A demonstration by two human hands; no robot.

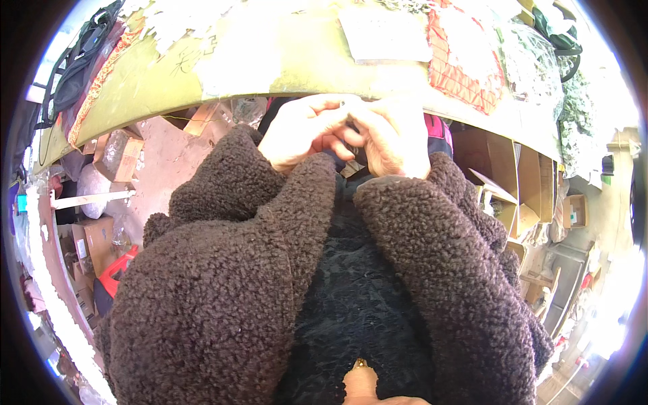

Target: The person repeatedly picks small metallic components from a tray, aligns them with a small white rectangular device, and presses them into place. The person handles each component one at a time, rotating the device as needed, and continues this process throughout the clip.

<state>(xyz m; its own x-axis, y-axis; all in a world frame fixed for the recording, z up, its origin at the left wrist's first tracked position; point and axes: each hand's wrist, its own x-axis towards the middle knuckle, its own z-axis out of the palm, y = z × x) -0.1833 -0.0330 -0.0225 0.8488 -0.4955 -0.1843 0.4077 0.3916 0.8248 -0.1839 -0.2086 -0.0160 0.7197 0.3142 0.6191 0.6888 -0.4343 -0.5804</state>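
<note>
My left hand (297,135) and my right hand (395,138) meet in front of me at the near edge of the table. Their fingers are bent and the fingertips come together. A tiny dark speck (343,104) shows where the fingertips touch, too small to name. What the fingers pinch, if anything, is hidden by them and by the bright glare. Thick brown fleece sleeves (236,169) cover both forearms up to the wrists.
On the yellow-green table (297,74) lie a white sheet (385,37), red netted fabric (462,67) and pale green netting (533,64). A black strapped bag (81,61) is at its left end. Cardboard boxes (530,175) stand underneath. A tan, gold-tipped shape (361,381) shows at the lower edge.
</note>
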